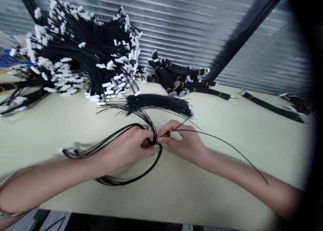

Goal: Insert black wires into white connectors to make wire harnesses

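My left hand is closed around a bunch of thin black wires, which loop out below it and trail left over the forearm. A white connector shows at the fingertips, partly hidden. My right hand pinches a single black wire between thumb and forefinger, close against that connector. The wire's long end arcs right over my right forearm. More white connectors sit at the left end of the looped wires. Just beyond my hands lies a flat stack of cut black wires.
At the back left rises a large heap of black wire harnesses with white connectors. Several black wire bundles with yellow ties lie at the back middle, and another tied bundle rests at the right. Window blinds stand behind the pale table.
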`<state>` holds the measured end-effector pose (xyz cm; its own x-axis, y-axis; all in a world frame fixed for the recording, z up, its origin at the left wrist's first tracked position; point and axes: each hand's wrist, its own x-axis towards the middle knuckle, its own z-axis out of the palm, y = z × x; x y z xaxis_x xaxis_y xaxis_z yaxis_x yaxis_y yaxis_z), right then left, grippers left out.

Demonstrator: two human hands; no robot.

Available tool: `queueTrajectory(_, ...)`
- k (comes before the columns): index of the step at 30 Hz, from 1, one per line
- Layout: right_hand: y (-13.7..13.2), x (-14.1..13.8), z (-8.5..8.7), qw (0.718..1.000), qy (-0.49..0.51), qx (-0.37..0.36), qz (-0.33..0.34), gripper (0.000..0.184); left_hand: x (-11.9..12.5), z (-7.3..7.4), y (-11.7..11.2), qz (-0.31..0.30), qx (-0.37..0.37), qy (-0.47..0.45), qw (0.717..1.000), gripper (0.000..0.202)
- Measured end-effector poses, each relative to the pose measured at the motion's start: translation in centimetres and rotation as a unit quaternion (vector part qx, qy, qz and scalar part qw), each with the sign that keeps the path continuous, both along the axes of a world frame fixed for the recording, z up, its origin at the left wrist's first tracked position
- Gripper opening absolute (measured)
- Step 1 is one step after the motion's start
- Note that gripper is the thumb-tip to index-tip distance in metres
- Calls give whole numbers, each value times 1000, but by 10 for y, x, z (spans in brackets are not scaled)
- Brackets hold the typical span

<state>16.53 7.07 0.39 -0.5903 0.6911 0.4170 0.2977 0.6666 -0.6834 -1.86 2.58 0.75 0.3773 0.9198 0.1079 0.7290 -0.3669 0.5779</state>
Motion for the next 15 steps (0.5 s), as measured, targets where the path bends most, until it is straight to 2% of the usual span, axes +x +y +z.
queueTrajectory(8, -2, 1, 3, 1000, -13, -14, 17, 10, -2, 0, 0, -1, 8, 2, 1000, 5)
queueTrajectory(15, -2, -1, 1, 1000, -28, 2, 14, 12, -1, 0, -1, 1, -3, -1, 1000, 5)
